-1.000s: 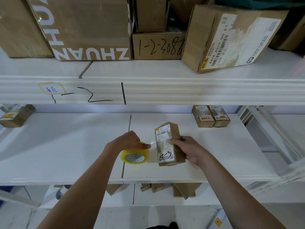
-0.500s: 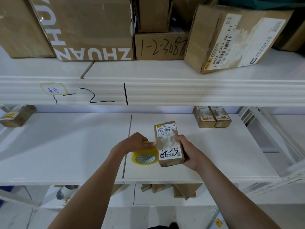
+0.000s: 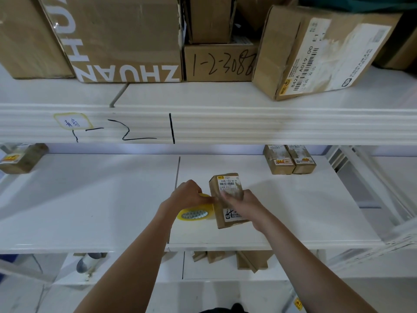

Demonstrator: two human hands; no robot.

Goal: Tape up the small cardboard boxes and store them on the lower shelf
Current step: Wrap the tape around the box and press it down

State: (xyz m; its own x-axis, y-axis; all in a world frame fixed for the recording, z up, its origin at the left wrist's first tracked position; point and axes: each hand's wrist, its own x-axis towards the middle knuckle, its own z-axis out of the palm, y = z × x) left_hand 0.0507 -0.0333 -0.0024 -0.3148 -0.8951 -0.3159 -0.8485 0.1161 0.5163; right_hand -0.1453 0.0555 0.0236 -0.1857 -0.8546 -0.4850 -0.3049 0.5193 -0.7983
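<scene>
I see the left hand [image 3: 188, 196] curled around the yellow roll of clear packing tape [image 3: 195, 213], pressed just beside the small brown cardboard box with white barcode labels [image 3: 226, 190]. The right hand [image 3: 242, 205] grips that box from its right side, fingers lying across its front, above the white middle shelf [image 3: 90, 206].

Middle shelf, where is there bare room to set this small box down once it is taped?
Bare white board runs from the lone box at far left to the left hand, and between the held box and the two boxes at back right. The top shelf is crowded with big cartons.
</scene>
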